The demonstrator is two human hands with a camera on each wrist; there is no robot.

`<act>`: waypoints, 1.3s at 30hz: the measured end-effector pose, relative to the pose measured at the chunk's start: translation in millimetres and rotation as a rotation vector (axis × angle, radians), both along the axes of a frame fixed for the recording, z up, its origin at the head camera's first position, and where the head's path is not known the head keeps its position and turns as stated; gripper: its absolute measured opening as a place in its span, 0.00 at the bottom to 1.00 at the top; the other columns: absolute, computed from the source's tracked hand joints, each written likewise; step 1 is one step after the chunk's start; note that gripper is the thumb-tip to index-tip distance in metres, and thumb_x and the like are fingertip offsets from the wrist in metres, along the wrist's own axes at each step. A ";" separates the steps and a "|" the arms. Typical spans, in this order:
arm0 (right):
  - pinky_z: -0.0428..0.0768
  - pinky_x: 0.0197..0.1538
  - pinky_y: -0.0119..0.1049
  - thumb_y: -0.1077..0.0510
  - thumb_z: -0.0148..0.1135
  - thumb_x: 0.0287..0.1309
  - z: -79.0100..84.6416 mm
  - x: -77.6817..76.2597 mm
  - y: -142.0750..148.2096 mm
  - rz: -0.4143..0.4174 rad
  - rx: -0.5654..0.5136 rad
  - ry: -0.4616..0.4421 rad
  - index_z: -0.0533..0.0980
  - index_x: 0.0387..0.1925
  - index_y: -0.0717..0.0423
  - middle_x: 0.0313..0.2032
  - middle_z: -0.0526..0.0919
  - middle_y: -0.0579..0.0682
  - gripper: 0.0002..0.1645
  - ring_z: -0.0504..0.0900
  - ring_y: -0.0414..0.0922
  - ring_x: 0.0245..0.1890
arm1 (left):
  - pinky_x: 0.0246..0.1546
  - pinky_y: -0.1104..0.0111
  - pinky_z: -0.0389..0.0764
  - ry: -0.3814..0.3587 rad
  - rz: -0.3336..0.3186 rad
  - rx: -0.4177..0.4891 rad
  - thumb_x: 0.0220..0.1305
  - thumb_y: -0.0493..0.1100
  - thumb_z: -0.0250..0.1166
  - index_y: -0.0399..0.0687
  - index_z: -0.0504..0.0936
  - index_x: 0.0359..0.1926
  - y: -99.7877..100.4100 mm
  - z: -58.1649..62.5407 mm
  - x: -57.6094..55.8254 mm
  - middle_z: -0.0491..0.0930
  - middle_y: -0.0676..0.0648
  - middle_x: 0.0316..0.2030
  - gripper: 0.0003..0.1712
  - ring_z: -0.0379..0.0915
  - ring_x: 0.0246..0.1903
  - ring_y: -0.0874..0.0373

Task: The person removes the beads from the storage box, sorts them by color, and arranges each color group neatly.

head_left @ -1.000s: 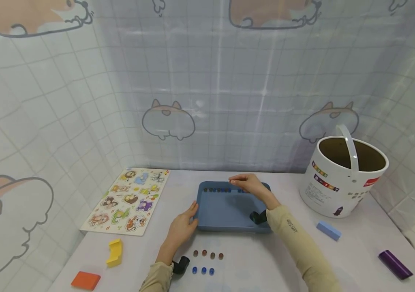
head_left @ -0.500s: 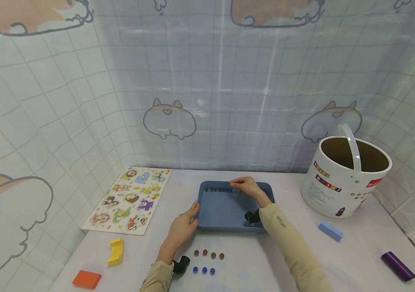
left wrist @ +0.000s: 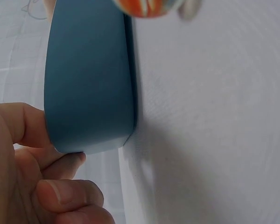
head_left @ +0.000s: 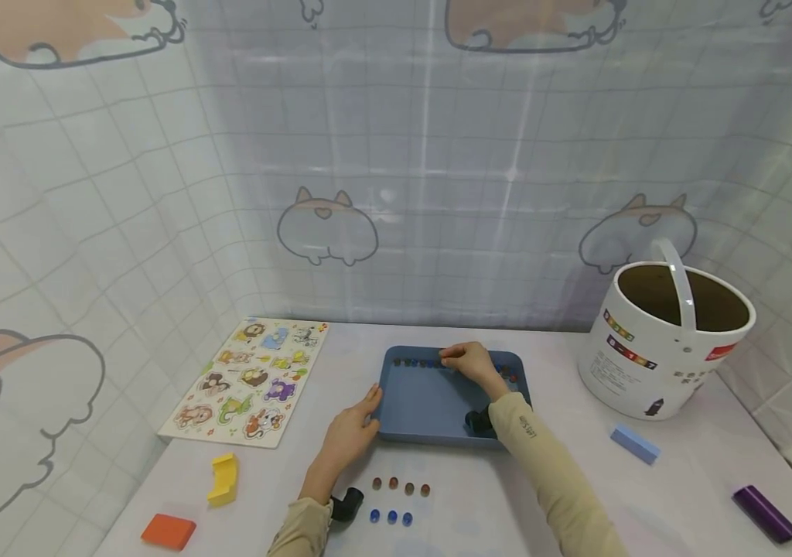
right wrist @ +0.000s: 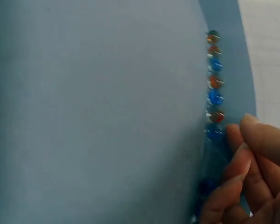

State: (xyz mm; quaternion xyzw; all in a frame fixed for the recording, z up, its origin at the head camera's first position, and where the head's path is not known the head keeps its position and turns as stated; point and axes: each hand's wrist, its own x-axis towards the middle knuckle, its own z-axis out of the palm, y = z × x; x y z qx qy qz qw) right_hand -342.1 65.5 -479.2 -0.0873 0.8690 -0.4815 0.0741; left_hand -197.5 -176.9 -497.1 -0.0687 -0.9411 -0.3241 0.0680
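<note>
A shallow blue tray point(head_left: 431, 402) stands on the table with a row of small glass marbles point(right wrist: 215, 81) along its far wall. Orange-red and blue ones lie in this row. At the front left corner, my left hand point(head_left: 350, 435) holds the tray by its edge; in the left wrist view its fingers point(left wrist: 67, 163) touch the wall. My right hand point(head_left: 469, 362) reaches into the tray, thumb and fingertips pinched at the row, close beside a blue marble point(right wrist: 215, 133). What they pinch is largely hidden, apparently a marble. More blue marbles point(right wrist: 207, 185) show past the fingers.
Before the tray lie several brownish marbles point(head_left: 409, 489) and 3 blue marbles point(head_left: 392, 517). An animal puzzle board point(head_left: 250, 379), a yellow block point(head_left: 223, 480) and an orange block point(head_left: 168, 531) are left. Right are a white bucket point(head_left: 633, 371), a light-blue block point(head_left: 636, 445) and a purple block point(head_left: 766, 514).
My right hand has come down from above the tray's far edge to the marble row, its wrist shifting left. My left hand stays at the tray's corner. The head view shifts slightly.
</note>
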 end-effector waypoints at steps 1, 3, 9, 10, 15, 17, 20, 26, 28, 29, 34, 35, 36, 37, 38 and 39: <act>0.82 0.40 0.37 0.58 0.65 0.59 -1.4 0.8 -0.6 -0.008 0.002 0.009 0.85 0.45 0.55 0.46 0.87 0.55 0.13 0.83 0.45 0.38 | 0.55 0.51 0.77 -0.001 0.000 -0.001 0.60 0.39 0.56 0.42 0.68 0.68 0.3 0.2 0.1 0.65 0.47 0.69 0.32 0.67 0.65 0.45; 0.83 0.42 0.39 0.61 0.67 0.57 -3.6 2.2 -1.7 -0.019 0.017 0.035 0.85 0.43 0.56 0.44 0.87 0.55 0.12 0.84 0.47 0.40 | 0.53 0.51 0.78 -0.003 0.006 -0.001 0.61 0.39 0.56 0.43 0.68 0.68 1.0 0.7 0.3 0.65 0.48 0.69 0.32 0.67 0.65 0.46; 0.83 0.43 0.41 0.64 0.69 0.52 -8.4 2.5 -3.1 -0.011 0.139 0.138 0.86 0.39 0.55 0.39 0.89 0.53 0.10 0.85 0.50 0.41 | 0.50 0.53 0.78 0.007 0.012 0.002 0.60 0.39 0.57 0.42 0.68 0.67 1.9 3.0 1.6 0.66 0.48 0.69 0.32 0.68 0.64 0.45; 0.83 0.43 0.41 0.64 0.69 0.52 -8.5 2.4 -2.8 -0.007 0.149 0.145 0.86 0.39 0.55 0.39 0.89 0.53 0.10 0.85 0.50 0.41 | 0.50 0.53 0.78 0.013 0.011 -0.002 0.60 0.39 0.57 0.41 0.69 0.67 1.9 2.9 1.7 0.66 0.47 0.69 0.32 0.69 0.64 0.45; 0.83 0.42 0.40 0.62 0.69 0.54 -6.8 2.1 0.8 0.002 0.126 0.117 0.86 0.40 0.55 0.40 0.88 0.53 0.11 0.85 0.48 0.40 | 0.52 0.53 0.78 0.023 0.005 0.002 0.61 0.40 0.57 0.40 0.68 0.67 2.9 0.5 1.6 0.66 0.47 0.69 0.32 0.68 0.64 0.46; 0.83 0.41 0.39 0.61 0.68 0.55 -4.0 3.0 3.1 0.004 0.100 0.086 0.86 0.42 0.54 0.42 0.88 0.53 0.11 0.85 0.47 0.39 | 0.50 0.54 0.79 0.020 0.000 0.009 0.61 0.40 0.57 0.40 0.68 0.67 3.4 -0.5 1.7 0.66 0.46 0.69 0.32 0.68 0.65 0.46; 0.83 0.44 0.40 0.59 0.66 0.58 4.1 6.0 6.1 0.014 0.040 0.040 0.84 0.45 0.54 0.46 0.86 0.54 0.13 0.85 0.47 0.41 | 0.51 0.54 0.79 0.016 -0.001 0.012 0.62 0.41 0.57 0.40 0.68 0.67 3.5 -1.2 2.5 0.65 0.46 0.69 0.31 0.67 0.65 0.46; 0.81 0.50 0.49 0.56 0.63 0.62 25.5 19.9 10.5 0.063 -0.079 0.006 0.82 0.51 0.56 0.51 0.85 0.54 0.17 0.83 0.50 0.46 | 0.52 0.55 0.78 0.016 -0.001 0.006 0.63 0.41 0.57 0.39 0.68 0.67 2.6 -0.7 2.7 0.65 0.45 0.69 0.31 0.71 0.63 0.47; 0.80 0.51 0.52 0.56 0.62 0.62 31.7 28.7 11.9 0.090 -0.111 0.015 0.81 0.52 0.57 0.51 0.85 0.55 0.18 0.82 0.51 0.46 | 0.58 0.52 0.76 0.014 -0.001 0.009 0.64 0.41 0.57 0.39 0.68 0.67 2.3 -0.5 3.5 0.65 0.45 0.69 0.31 0.71 0.63 0.46; 0.79 0.52 0.53 0.55 0.63 0.62 34.0 33.7 12.5 0.100 -0.125 0.021 0.81 0.52 0.57 0.51 0.85 0.55 0.18 0.82 0.51 0.47 | 0.59 0.52 0.76 0.012 -0.001 0.010 0.64 0.41 0.57 0.39 0.68 0.67 2.2 -0.5 3.8 0.65 0.45 0.69 0.30 0.71 0.63 0.46; 0.81 0.41 0.45 0.52 0.63 0.61 40.2 67.1 12.5 0.154 -0.181 0.071 0.82 0.50 0.56 0.49 0.86 0.54 0.18 0.82 0.46 0.38 | 0.63 0.49 0.71 0.015 -0.008 0.015 0.65 0.41 0.57 0.38 0.68 0.67 1.8 1.3 4.6 0.65 0.45 0.69 0.30 0.66 0.66 0.44; 0.79 0.36 0.42 0.52 0.63 0.61 40.1 75.5 12.3 0.167 -0.198 0.079 0.82 0.50 0.57 0.48 0.86 0.55 0.18 0.80 0.45 0.32 | 0.63 0.49 0.71 0.016 -0.008 0.017 0.65 0.41 0.58 0.38 0.68 0.67 1.7 1.8 4.6 0.65 0.45 0.69 0.30 0.66 0.66 0.45; 0.77 0.32 0.38 0.52 0.63 0.61 39.5 84.4 11.9 0.185 -0.217 0.085 0.82 0.49 0.58 0.47 0.86 0.57 0.19 0.77 0.43 0.27 | 0.63 0.49 0.71 0.014 -0.008 0.017 0.64 0.41 0.58 0.39 0.68 0.67 1.8 2.5 4.4 0.64 0.45 0.69 0.30 0.66 0.66 0.45; 0.73 0.28 0.36 0.52 0.63 0.61 38.6 93.7 11.6 0.203 -0.238 0.078 0.82 0.49 0.59 0.47 0.86 0.59 0.19 0.73 0.41 0.23 | 0.63 0.49 0.71 0.013 -0.009 0.017 0.64 0.41 0.58 0.39 0.68 0.67 1.8 3.2 4.2 0.64 0.45 0.70 0.30 0.66 0.66 0.45; 0.71 0.26 0.33 0.52 0.63 0.61 36.7 102.8 11.1 0.220 -0.252 0.069 0.82 0.49 0.60 0.46 0.86 0.59 0.19 0.70 0.39 0.20 | 0.63 0.50 0.71 0.011 -0.010 0.015 0.64 0.41 0.58 0.39 0.68 0.67 1.8 3.9 4.1 0.64 0.46 0.70 0.31 0.66 0.66 0.45; 0.68 0.23 0.30 0.52 0.63 0.61 34.4 111.7 10.7 0.241 -0.265 0.051 0.82 0.49 0.61 0.46 0.86 0.60 0.19 0.67 0.38 0.18 | 0.63 0.50 0.71 0.016 -0.015 0.010 0.64 0.41 0.58 0.39 0.68 0.67 1.8 4.2 3.8 0.65 0.45 0.69 0.31 0.66 0.66 0.45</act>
